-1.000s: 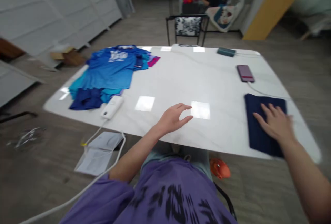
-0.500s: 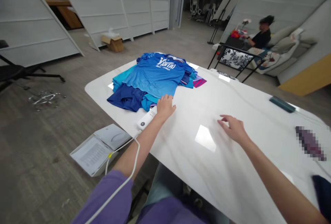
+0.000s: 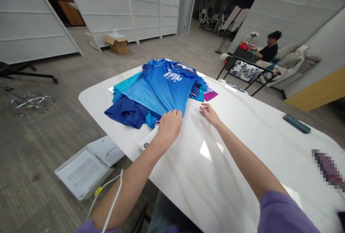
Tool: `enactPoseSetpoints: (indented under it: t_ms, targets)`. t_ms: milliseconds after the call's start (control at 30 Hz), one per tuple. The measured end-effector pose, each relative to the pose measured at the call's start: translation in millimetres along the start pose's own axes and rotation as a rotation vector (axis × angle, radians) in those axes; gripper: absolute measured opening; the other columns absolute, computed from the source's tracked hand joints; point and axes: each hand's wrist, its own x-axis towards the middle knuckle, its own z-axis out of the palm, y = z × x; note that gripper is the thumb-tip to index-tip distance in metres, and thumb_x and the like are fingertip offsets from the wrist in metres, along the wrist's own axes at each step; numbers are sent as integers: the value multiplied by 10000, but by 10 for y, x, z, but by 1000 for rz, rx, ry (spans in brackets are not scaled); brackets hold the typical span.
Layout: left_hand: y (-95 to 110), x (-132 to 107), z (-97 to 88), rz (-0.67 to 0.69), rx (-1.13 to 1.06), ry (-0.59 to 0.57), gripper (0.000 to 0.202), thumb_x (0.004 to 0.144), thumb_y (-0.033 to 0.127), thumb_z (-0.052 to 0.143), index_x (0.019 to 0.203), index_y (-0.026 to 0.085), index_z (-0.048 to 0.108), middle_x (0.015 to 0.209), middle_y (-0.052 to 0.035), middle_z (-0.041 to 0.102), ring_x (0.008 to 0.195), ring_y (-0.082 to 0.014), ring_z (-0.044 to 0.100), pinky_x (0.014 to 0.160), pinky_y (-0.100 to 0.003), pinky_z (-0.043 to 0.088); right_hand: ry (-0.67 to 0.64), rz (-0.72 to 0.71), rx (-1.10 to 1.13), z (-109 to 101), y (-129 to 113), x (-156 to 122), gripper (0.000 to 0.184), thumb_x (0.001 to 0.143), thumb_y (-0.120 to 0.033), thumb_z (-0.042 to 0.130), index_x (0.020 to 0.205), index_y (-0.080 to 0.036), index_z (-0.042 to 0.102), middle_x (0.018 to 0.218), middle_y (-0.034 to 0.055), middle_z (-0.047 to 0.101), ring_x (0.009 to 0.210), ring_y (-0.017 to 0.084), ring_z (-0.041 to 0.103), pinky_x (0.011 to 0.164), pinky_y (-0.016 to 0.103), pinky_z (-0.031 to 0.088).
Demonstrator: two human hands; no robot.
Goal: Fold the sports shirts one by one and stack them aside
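A blue T-shirt (image 3: 159,88) with white lettering lies on top of a pile of clothes on the white table. My left hand (image 3: 170,126) is closed on the near corner of its hem, and the cloth is drawn into a taut fold there. To the right of the shirt, my right hand (image 3: 209,113) hovers over the table with its fingers apart and nothing in them. Under the shirt show dark blue shorts (image 3: 126,112) and turquoise cloth (image 3: 129,82). My left forearm and hand partly hide a white power strip (image 3: 145,144).
The marbled white table (image 3: 242,132) carries a dark green case (image 3: 296,123) at the right. An open white box (image 3: 86,168) is by its left edge. A white cable (image 3: 115,200) crosses my left forearm. A person (image 3: 269,48) sits on a sofa beyond a black-framed chair (image 3: 246,69).
My left hand has closed on the shirt's hem and drawn it slightly toward me. My right hand has moved forward and left, closer to the shirt.
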Motion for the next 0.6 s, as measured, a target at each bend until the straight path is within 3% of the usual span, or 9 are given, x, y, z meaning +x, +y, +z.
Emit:
enactPoseSetpoints:
  t_ms: [100,233,367,467,533,600]
  targets:
    - [197,-462,-204,135,-117,-80,175,1137,210,540,1174,221,711,1198,-101,800,1110,-278,777,975,-406,601,9,67,205,80,-121,298,711,1041,-755,568,1618,-345,503,1492,131,703,1217,233,797,1055,434,665]
    - [541,-1112,-315,279,-443,-330,95,1093,240,599,1103,281,684,1160,-42,802,1054,-248,788,911,-394,610,15,121,290,175,-278,620,708,1099,-760,431,1700,-387,425,1419,100,760,1108,213,814,978,422,683]
    - [877,-1562,-262,382,-614,-535,56,1076,335,615,1087,327,669,1169,-33,801,1033,-250,787,873,-418,619,137,129,337,166,-257,728,657,1104,-537,510,1690,-239,493,1481,124,763,1126,219,791,1034,422,666]
    - [1094,-1687,-166,435,-605,-599,92,1061,317,601,1105,322,682,1175,-62,800,1037,-272,790,870,-452,636,228,159,235,-35,-114,605,647,1039,-340,563,1648,-121,558,1585,176,705,1260,221,753,1152,411,617]
    - [1243,-1709,-75,462,-596,-594,115,1052,307,610,1118,318,704,1168,-79,804,1030,-289,794,872,-472,650,322,141,103,-292,30,414,675,996,-264,565,1649,-91,555,1647,200,651,1357,228,708,1221,418,572]
    - [1420,-1722,51,505,-588,-589,138,1051,301,609,1131,312,721,1173,-90,808,1024,-303,797,874,-489,663,373,37,-48,-639,205,143,699,1000,-229,524,1678,-63,511,1656,241,624,1338,237,702,1198,433,577]
